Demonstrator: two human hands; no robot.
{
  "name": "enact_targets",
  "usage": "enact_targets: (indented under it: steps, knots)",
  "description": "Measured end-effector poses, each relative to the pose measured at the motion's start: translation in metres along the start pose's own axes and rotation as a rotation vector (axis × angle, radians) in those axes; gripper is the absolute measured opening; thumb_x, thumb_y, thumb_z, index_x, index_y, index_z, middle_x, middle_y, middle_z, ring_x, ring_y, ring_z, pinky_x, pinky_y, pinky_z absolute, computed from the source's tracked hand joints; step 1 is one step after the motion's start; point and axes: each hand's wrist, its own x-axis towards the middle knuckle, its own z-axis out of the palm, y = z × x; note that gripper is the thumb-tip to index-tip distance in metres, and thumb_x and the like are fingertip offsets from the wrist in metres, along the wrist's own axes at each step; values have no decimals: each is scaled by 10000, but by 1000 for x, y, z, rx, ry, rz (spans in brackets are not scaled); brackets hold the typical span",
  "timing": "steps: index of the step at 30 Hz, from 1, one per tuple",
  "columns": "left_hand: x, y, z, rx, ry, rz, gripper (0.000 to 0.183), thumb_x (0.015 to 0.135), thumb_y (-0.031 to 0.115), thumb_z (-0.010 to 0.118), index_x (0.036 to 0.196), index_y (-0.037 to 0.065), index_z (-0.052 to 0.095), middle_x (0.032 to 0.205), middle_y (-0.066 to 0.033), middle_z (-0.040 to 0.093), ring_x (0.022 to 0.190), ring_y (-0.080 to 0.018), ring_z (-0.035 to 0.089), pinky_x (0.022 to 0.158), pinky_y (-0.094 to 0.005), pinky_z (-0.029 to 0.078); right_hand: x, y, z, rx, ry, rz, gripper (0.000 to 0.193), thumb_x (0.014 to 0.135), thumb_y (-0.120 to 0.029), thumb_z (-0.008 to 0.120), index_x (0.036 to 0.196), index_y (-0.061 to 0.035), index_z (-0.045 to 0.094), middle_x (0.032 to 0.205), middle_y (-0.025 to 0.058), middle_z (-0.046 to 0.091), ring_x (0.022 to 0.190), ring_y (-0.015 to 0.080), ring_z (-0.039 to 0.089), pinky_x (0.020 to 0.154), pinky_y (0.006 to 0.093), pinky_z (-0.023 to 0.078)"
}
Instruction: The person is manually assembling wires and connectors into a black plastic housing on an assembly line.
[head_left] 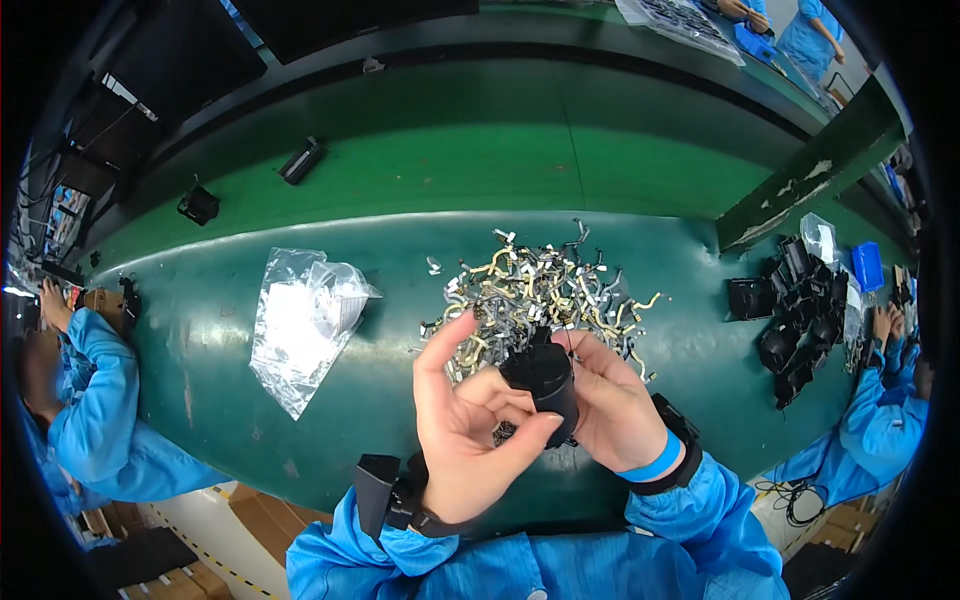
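Note:
Between my two hands, close to my body, is a black plastic housing (548, 378) with a rounded side. My left hand (470, 430) pinches its lower left with thumb and fingers, the index finger raised away from it. My right hand (612, 405) grips the housing's right side near its top, several fingers hidden behind it. Just beyond lies a loose pile of small cable pieces (545, 285) in yellow, grey and white with small connectors. A few small dark parts (504, 432) show under my left hand, too small to name.
A clear plastic bag (305, 325) with white content lies left on the green table (210, 350). At right is a heap of black plastic housings (800, 315) beside a blue bin (867, 266). Two black parts (302, 160) rest farther back. Co-workers sit left (95, 400) and right (880, 410).

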Motion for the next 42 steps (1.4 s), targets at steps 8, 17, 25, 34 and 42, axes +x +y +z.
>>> enact_targets:
  steps: [8,17,25,34,42]
  knots:
    - [1,4,-7,325,143,207,895,741,-146,705,1422,16,147,854,-102,643,768,-155,670,683,-253,560,-12,-8,10,-1084,210,-702,536,750,26,684,1226,-45,448,1164,120,536,972,196,579,824,318,478]
    - [1,-8,-10,630,-90,401,794,737,-124,733,1361,-45,249,911,-147,680,789,-189,690,732,-288,560,2,6,-2,-1440,-100,-983,789,584,72,736,1311,-30,443,1296,191,474,1122,368,518,921,404,453]
    - [9,-10,-22,41,-258,313,590,936,561,456,1385,178,452,1472,-184,305,1352,-293,292,1091,-407,251,7,10,-13,-943,15,-903,869,622,72,733,1341,-38,257,1321,208,336,1241,323,424,1005,422,414]
    - [2,-22,-12,-15,-344,81,614,962,598,333,1345,164,536,1538,-200,132,1440,-378,70,1140,-532,78,7,14,-12,-816,52,-985,917,583,11,799,1309,-72,247,1313,170,303,1227,258,387,1027,397,358]
    - [0,-25,-10,28,-341,41,647,958,613,337,1318,124,560,1530,-203,147,1435,-371,102,1142,-522,88,5,11,-7,-797,126,-1010,861,596,34,821,1266,-42,285,1260,187,369,1178,299,468,979,411,433]
